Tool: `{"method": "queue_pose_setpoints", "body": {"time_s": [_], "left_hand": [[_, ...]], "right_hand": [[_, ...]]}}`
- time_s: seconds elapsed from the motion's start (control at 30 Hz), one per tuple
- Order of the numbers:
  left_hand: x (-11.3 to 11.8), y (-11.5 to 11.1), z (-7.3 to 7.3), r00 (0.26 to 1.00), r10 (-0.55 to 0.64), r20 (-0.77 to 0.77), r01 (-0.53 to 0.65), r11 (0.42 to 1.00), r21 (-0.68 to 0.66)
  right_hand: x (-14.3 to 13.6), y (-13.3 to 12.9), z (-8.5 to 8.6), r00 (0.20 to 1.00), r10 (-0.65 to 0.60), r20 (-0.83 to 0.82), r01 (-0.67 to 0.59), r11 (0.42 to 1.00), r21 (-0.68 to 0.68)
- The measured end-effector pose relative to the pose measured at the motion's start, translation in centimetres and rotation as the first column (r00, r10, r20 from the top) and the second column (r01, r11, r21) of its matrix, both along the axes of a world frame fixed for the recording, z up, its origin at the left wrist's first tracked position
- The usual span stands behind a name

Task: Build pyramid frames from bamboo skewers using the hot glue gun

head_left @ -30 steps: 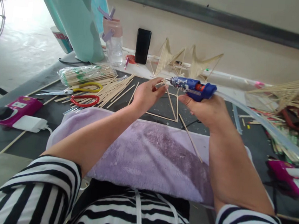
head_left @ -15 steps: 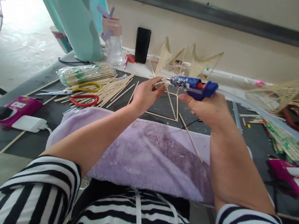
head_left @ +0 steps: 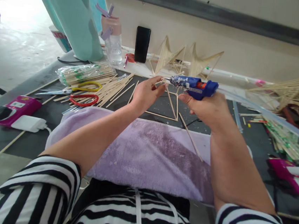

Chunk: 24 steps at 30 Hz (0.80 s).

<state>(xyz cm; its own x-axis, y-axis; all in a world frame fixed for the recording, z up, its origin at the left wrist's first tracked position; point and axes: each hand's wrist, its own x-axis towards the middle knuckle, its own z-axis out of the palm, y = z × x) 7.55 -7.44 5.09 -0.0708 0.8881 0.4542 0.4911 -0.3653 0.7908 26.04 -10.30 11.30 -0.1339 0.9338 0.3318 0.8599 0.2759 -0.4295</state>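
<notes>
My right hand (head_left: 205,108) is wrapped round a blue glue gun (head_left: 194,86), its nozzle pointing left. A long clear glue stick (head_left: 258,107) trails from the gun's back end. My left hand (head_left: 148,92) is closed in a pinch on a frame of thin wooden sticks (head_left: 171,103), and the nozzle tip is at its fingertips. The exact joint there is hidden by the fingers. Below the hands, a loose wooden stick (head_left: 190,137) lies partly on a purple towel (head_left: 135,153).
Scissors (head_left: 83,99), loose sticks (head_left: 117,91) and a bagged bundle (head_left: 84,74) lie left. A phone (head_left: 142,44), bottle (head_left: 113,41) and stick models (head_left: 168,55) stand along the wall. Pink power strips (head_left: 20,108) sit at both sides, with more stick bundles (head_left: 289,139) at right.
Almost nothing differs. Both hands, the glue gun and the stick frame hold nearly the same position; the view has shifted very slightly.
</notes>
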Motion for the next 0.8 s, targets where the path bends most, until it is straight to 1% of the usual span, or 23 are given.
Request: {"method": "queue_pose_setpoints", "body": {"time_s": [0.17, 0.33, 0.43, 0.57, 0.67, 0.8], "left_hand": [[0.03, 0.03, -0.15, 1.000, 0.004, 0.001, -0.004, 1.000, 0.006], [0.00, 0.17, -0.24, 1.000, -0.003, 0.007, 0.003, 1.000, 0.010], [0.08, 0.27, -0.25, 1.000, -0.006, 0.024, 0.006, 1.000, 0.011], [0.17, 0.35, -0.32, 0.999, -0.004, 0.033, 0.004, 1.000, 0.009], [0.13, 0.39, -0.41, 0.999, -0.002, 0.032, 0.002, 1.000, 0.009], [0.03, 0.43, -0.46, 1.000, 0.007, 0.030, -0.007, 1.000, 0.005]], "right_hand": [[-0.02, 0.08, -0.18, 1.000, 0.006, -0.024, -0.006, 1.000, 0.027], [-0.40, 0.04, -0.21, 0.998, -0.036, -0.053, 0.035, 0.999, -0.023], [-0.38, 0.01, -0.28, 0.997, -0.014, -0.081, 0.013, 1.000, -0.011], [0.10, 0.30, -0.59, 0.997, -0.003, -0.075, 0.003, 1.000, 0.008], [0.41, 0.46, -0.56, 0.999, -0.013, -0.048, 0.013, 1.000, -0.016], [0.40, 0.19, 0.00, 0.999, -0.047, -0.022, 0.045, 0.996, -0.076]]}}
